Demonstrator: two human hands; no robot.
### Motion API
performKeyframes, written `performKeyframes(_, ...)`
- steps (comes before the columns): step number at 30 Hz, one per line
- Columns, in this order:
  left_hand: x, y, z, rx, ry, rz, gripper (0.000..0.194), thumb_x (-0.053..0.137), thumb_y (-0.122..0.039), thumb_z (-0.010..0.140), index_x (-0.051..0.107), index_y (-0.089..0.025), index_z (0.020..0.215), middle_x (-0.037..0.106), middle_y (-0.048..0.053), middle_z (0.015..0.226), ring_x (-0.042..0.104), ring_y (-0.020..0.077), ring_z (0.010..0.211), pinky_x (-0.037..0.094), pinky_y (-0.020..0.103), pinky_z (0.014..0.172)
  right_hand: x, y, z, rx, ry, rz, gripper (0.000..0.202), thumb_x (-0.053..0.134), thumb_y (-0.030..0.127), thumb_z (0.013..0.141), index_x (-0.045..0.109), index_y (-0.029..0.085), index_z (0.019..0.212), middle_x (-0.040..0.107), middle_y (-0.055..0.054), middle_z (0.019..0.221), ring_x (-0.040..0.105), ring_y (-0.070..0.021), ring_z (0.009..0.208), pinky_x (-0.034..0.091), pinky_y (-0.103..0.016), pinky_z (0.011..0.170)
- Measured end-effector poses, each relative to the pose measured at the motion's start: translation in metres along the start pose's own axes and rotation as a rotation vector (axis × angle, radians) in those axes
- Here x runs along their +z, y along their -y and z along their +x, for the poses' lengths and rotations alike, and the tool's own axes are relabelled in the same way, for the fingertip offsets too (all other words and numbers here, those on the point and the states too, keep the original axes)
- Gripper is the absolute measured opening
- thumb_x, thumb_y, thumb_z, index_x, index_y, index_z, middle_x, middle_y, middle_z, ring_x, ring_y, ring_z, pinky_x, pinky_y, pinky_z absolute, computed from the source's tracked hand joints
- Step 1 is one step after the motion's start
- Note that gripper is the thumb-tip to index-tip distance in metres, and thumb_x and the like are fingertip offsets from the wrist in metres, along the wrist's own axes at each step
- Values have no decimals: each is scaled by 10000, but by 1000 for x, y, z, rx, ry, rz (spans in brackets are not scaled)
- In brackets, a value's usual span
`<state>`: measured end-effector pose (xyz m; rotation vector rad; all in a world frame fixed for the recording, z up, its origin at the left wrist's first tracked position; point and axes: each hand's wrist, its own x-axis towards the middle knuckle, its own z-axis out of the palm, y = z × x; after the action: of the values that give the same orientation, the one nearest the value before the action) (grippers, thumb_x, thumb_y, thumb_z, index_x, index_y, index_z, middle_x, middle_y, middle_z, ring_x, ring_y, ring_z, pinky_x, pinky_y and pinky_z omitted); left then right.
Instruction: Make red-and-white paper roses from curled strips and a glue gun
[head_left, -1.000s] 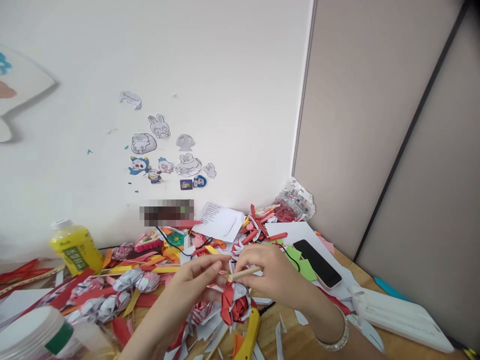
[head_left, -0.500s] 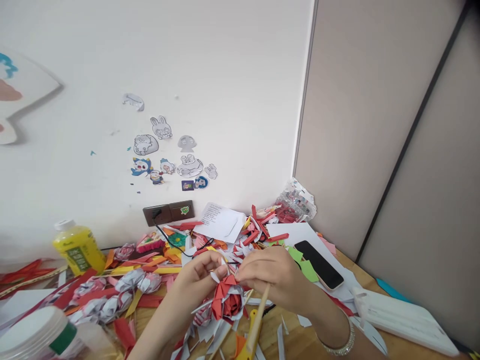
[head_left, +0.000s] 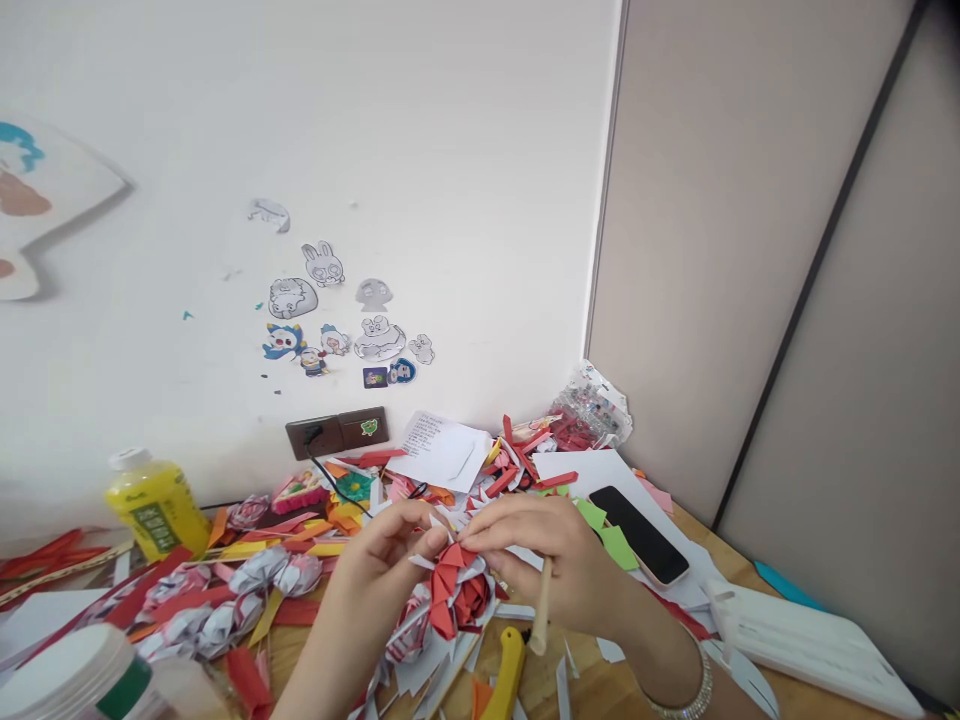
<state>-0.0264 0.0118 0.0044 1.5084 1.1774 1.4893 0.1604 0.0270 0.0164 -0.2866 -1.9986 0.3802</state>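
Note:
A folded red and white paper flower is held up between both hands, above the scraps on the table. My left hand is closed, thumb and fingers pinching a white paper tip at the flower's top. Against the flower's upper right edge press the fingertips of my right hand, which also keeps a pale wooden stick in its grip, one end pointing down toward me. What lies between the right fingertips is hidden. Below the flower is a yellow-handled cutter or tool, its far end partly hidden.
Paper strips and folded white paper flowers cover the left side. A yellow bottle and a white-lidded jar stand there. At right lie a phone and a white flat block. A wall socket has a cable.
The stick in my right hand has swung more toward me, uncovering the yellow handle. My right fingertips have shifted slightly left, closer to my left hand.

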Motion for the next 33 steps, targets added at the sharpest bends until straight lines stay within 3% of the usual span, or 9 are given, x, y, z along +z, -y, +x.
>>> performKeyframes(4, -3, -4, -2, -3, -90, 17, 80, 648, -307, 755, 631, -229, 757, 627, -31, 726, 540, 121, 671, 438, 214, 604, 1, 1, -1, -75, 5, -5, 256, 538, 80, 832, 677, 203, 1008, 730, -85, 1019, 697, -159, 902, 566, -271, 767)
performKeyframes(6, -2, -6, -4, 18, -107, 20, 73, 639, -295, 761, 625, -227, 738, 620, -37, 710, 538, 117, 662, 436, 209, 602, 1, 2, -1, -110, 1, -11, 282, 515, 53, 820, 674, 190, 1008, 739, -88, 974, 703, -159, 877, 564, -256, 747)
performKeyframes(10, 0, -7, -5, -6, 97, 75, 98, 632, -300, 761, 627, -210, 723, 617, -32, 685, 550, 117, 640, 441, 215, 601, -1, 2, 0, -46, 9, -24, 292, 477, 71, 839, 658, 200, 1028, 724, -42, 805, 662, -140, 711, 535, -253, 650)
performKeyframes(13, 0, -4, -3, -43, 206, 111, 119, 640, -315, 745, 614, -200, 726, 591, -37, 657, 527, 111, 592, 425, 213, 551, 1, -1, 0, -26, 47, -25, 325, 434, 58, 823, 677, 190, 993, 697, -59, 857, 629, -143, 735, 517, -259, 644)
performKeyframes(21, 11, -12, -9, -51, -13, 34, 136, 624, -323, 727, 576, -210, 669, 504, -71, 587, 439, 93, 550, 377, 201, 514, 4, -4, -2, -108, 40, -80, 397, 389, 4, 733, 685, 163, 945, 689, -80, 873, 614, -144, 693, 484, -244, 575)
performKeyframes(26, 12, -18, -11, -50, -68, 29, 106, 626, -294, 725, 592, -209, 671, 546, -61, 611, 489, 99, 581, 407, 199, 544, 3, 1, -1, -118, 8, -66, 362, 395, -1, 767, 680, 159, 921, 703, -87, 860, 621, -135, 659, 481, -238, 552)
performKeyframes(29, 6, -19, -10, 9, -43, 56, 90, 635, -279, 735, 616, -214, 675, 596, -47, 636, 541, 110, 613, 436, 198, 568, -2, 3, -1, -139, -4, -3, 345, 399, 2, 794, 678, 174, 900, 712, -93, 911, 666, -149, 756, 519, -251, 622)
performKeyframes(31, 2, -19, -10, 53, -34, 88, 87, 633, -285, 757, 643, -224, 696, 635, -35, 659, 568, 116, 623, 453, 199, 575, -6, 3, -1, -106, -70, 23, 338, 400, 14, 823, 677, 191, 902, 712, -80, 927, 672, -158, 836, 532, -274, 705)
performKeyframes(33, 0, -17, -11, 117, -59, 96, 80, 628, -281, 775, 665, -238, 719, 679, -21, 709, 602, 126, 663, 471, 200, 595, -10, 3, 0, 26, -203, 30, 303, 425, 38, 837, 673, 205, 887, 703, -54, 883, 657, -156, 839, 524, -278, 728)
